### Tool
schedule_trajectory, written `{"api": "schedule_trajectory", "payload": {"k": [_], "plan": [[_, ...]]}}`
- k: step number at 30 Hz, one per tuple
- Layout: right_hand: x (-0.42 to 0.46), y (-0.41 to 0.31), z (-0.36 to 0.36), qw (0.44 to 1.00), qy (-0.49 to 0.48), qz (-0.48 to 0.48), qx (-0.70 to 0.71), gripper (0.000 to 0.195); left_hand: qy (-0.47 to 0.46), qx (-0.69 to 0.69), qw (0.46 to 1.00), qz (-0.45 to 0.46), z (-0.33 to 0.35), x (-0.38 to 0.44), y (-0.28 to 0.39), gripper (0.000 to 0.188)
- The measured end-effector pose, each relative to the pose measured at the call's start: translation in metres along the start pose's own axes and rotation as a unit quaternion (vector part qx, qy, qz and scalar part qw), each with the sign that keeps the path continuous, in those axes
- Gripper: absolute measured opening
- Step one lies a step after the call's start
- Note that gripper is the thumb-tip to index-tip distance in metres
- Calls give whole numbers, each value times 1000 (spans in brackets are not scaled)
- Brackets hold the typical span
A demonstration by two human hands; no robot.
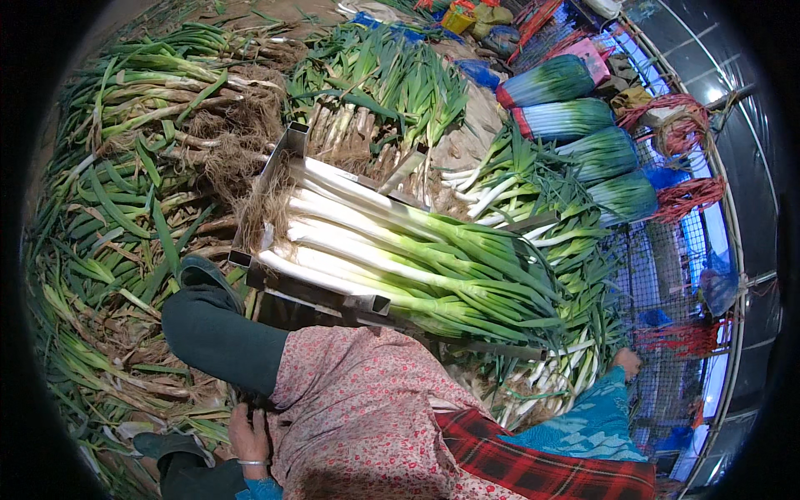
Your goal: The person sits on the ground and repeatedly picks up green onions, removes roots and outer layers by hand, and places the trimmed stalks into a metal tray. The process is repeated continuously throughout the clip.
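Observation:
A bundle of leeks (375, 250) lies in a metal frame (369, 304) before me, roots to the left and green leaves to the right. My left hand (249, 434), with a bangle at the wrist, rests by the floral apron at lower left, fingers slightly apart and nothing visible in them. At the right, my right hand (626, 364) reaches out with curled fingers, beside loose leeks (572, 369) and a dark mesh (662, 381). Whether it holds anything is unclear.
Untrimmed leeks (119, 206) with soil-covered roots are heaped at left, more (381, 75) at the top. Several wrapped leek bundles (565, 119) lie upper right, near red ties (690, 197). A pale curved pole (739, 250) borders the far right.

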State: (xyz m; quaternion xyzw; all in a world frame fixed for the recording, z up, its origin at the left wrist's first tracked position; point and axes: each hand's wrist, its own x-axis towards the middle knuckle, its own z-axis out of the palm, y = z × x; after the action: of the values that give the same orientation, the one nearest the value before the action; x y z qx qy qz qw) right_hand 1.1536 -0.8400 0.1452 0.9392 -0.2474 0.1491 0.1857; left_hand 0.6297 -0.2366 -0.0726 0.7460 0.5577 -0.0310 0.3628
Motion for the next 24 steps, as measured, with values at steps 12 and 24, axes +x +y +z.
{"api": "schedule_trajectory", "payload": {"k": [12, 24], "plan": [[-244, -405, 14, 575, -200, -771, 187, 56, 104, -107, 984, -94, -4, -20, -32, 38], [-332, -447, 23, 591, -162, -736, 288, 46, 290, -125, 921, 229, -110, 63, 185, 21]]}}
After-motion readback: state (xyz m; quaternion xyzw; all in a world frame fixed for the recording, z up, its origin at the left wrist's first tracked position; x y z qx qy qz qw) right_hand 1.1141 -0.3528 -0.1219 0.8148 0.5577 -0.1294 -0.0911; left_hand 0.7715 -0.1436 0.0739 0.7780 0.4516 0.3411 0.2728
